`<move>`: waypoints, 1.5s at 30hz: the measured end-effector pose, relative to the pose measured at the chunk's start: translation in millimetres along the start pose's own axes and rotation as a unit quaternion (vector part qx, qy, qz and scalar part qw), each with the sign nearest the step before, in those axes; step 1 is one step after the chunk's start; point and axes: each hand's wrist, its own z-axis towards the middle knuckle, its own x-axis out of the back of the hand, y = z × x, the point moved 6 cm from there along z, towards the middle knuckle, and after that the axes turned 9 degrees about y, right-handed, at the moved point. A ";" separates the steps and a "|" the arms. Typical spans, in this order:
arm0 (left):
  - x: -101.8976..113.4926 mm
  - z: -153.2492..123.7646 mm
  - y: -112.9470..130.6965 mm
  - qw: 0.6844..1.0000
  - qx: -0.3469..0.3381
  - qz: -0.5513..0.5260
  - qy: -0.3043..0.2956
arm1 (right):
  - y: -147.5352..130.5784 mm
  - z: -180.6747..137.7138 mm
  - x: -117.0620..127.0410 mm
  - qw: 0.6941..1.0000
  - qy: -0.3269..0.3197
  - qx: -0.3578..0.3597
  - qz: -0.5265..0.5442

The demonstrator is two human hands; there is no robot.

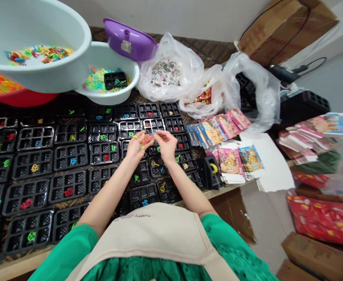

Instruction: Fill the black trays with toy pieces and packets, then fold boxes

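My left hand (pixel 135 148) is closed around a bunch of small plastic pieces (pixel 148 139), red and yellow and partly see-through. Beside it my right hand (pixel 167 146) pinches thumb and fingers together at the edge of the bunch; whatever is between those fingertips is too small to make out. Both hands hover over rows of black compartment trays (pixel 103 153). Many trays hold one small coloured plastic piece in a compartment, such as a red piece (pixel 68 192) and a green piece (pixel 31 236). Some trays are hidden beneath my hands and forearms.
Pale blue basins (pixel 85 43) and a red basin (pixel 22 97) with small pieces stand at the back left, near a purple basin (pixel 130 39). Plastic bags (pixel 189 58) of packets lie behind. Printed cards (pixel 218 128) and a black tape dispenser (pixel 210 171) are on the right.
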 end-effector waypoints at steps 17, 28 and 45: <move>56.8 -44.3 7.0 0.997 0.057 0.040 -0.015 | 75.8 143.0 32.3 0.977 0.032 -0.019 -0.212; 60.5 -45.9 16.1 0.998 0.046 0.035 -0.022 | 72.4 185.7 15.8 0.986 0.064 0.003 -0.151; 87.5 -46.7 29.7 0.999 0.004 0.051 0.004 | 52.3 184.2 -86.6 0.975 -0.073 0.089 -0.192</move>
